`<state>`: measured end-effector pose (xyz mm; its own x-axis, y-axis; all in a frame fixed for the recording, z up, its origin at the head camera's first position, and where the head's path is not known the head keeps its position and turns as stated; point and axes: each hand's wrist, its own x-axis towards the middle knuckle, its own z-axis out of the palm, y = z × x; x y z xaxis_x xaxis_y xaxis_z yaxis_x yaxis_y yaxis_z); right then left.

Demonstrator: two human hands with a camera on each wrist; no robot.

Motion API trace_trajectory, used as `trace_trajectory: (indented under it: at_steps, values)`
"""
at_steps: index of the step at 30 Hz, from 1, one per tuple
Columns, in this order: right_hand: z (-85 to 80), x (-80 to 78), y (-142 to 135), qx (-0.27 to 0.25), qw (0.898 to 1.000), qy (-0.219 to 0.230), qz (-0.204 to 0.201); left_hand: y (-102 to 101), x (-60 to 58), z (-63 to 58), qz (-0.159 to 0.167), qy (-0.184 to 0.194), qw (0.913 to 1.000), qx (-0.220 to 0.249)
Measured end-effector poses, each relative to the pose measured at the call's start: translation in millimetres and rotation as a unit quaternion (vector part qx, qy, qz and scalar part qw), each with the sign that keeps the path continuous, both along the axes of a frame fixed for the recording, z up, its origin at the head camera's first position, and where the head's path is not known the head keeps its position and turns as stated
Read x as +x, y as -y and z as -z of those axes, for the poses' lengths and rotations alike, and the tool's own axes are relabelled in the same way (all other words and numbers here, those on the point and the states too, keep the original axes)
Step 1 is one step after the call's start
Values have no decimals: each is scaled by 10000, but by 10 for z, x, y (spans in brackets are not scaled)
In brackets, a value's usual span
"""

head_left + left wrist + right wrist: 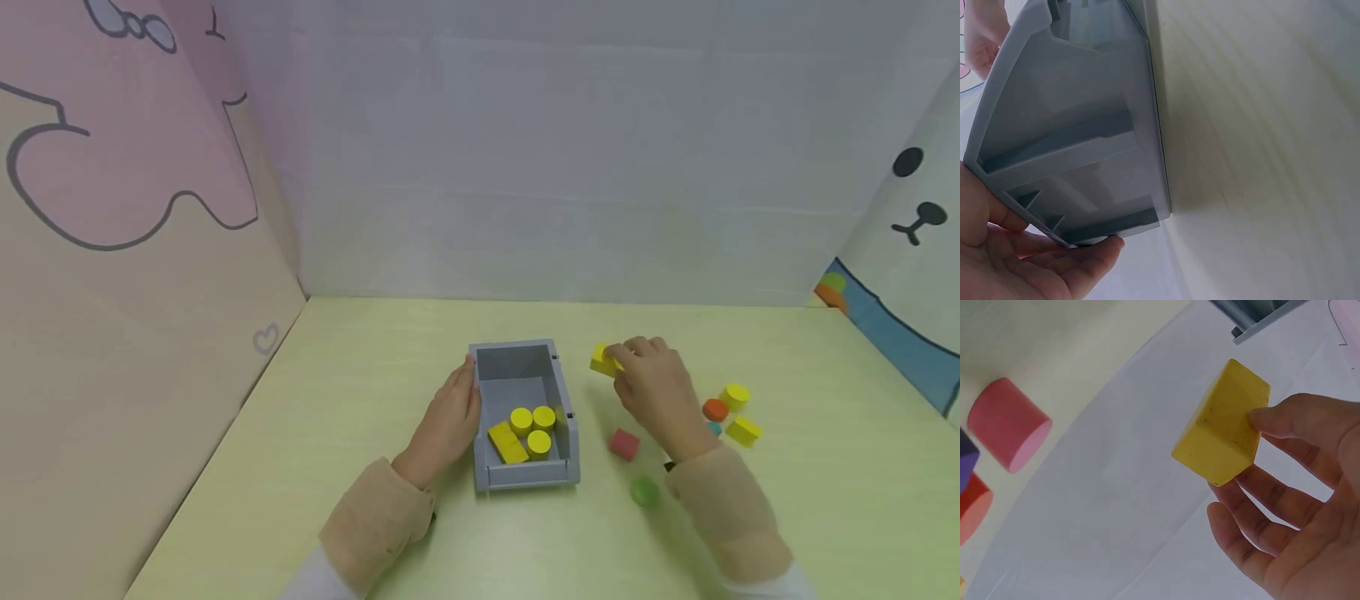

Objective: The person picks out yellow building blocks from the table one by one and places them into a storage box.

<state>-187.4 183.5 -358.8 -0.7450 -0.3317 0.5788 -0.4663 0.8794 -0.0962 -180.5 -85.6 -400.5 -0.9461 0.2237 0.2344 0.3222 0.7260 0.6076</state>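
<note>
A grey plastic storage bin point(517, 475) stands on the table, with several yellow cylinders point(538, 443) and yellow rectangular blocks point(507, 442) near its front. My left hand point(447, 417) holds the bin's left wall, with the thumb at the rim and the fingers along the outside, as the left wrist view point(1054, 269) also shows. To the right of the bin, raised over the table, my right hand point(656, 387) pinches a yellow block point(1225, 425) between thumb and fingertips. The other fingers of that hand curl loosely below the block.
Right of the bin lie a red block point(624, 444) and a green round piece point(644, 492). Beyond the right wrist are an orange piece point(715, 409), a yellow cylinder point(736, 397), another yellow block point(744, 432) and a partly hidden blue piece point(714, 428). Printed cloth walls enclose the table.
</note>
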Motion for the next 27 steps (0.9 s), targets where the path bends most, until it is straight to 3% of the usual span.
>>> trace_trajectory:
  at_steps: [11,18,27]
  values:
    - [-113,103,293,268,9995,135,9,1,-1,-2,35,-125,9999,12]
    - [-132,120,456,325,9989,-79,-337,-3,5,-17,28,-101,9999,23]
    - [-143,113,666,415,9975,255,-522,-11,4,-13,3,-115,9999,27]
